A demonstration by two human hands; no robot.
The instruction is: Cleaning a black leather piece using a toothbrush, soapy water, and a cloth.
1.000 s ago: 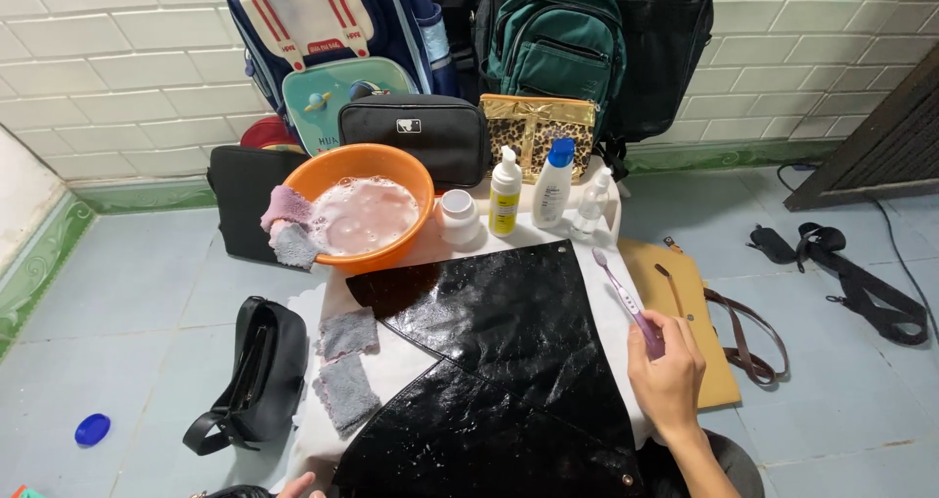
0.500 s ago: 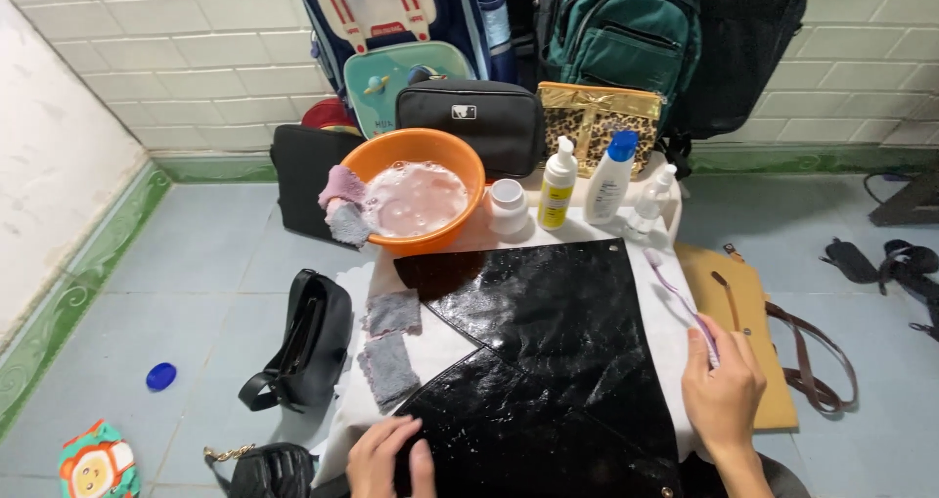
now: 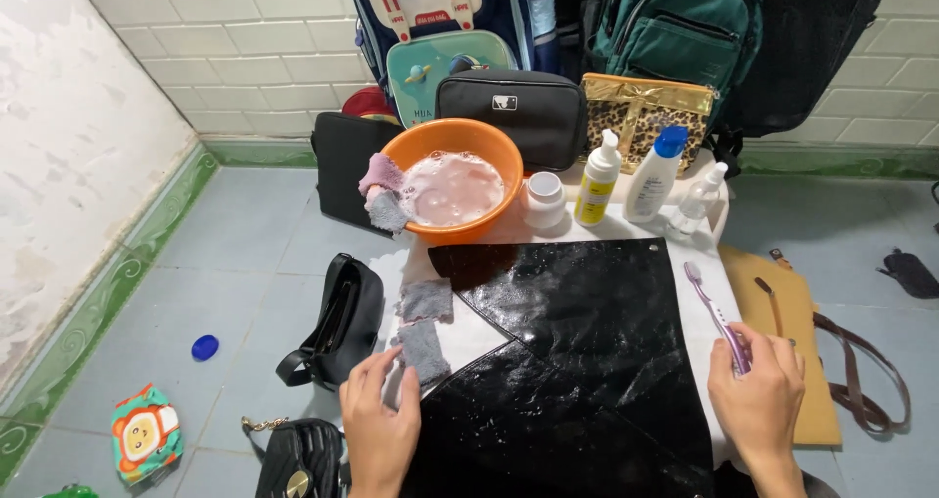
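Observation:
A glossy black wet bag lies flat on a small white table in front of me. My right hand holds a purple toothbrush at the bag's right edge, bristles pointing away. My left hand rests at the bag's lower left corner, fingers apart, touching one of two grey cloth pads lying beside the bag.
An orange basin of foamy water with rags on its rim stands at the table's back, next to a white jar and three bottles. Backpacks and pouches line the tiled wall. Black handbags and a tan bag lie on the floor.
My left hand has come up into view and reached the grey pads. My view has shifted left. The right hand still holds the toothbrush at the bag's right edge.

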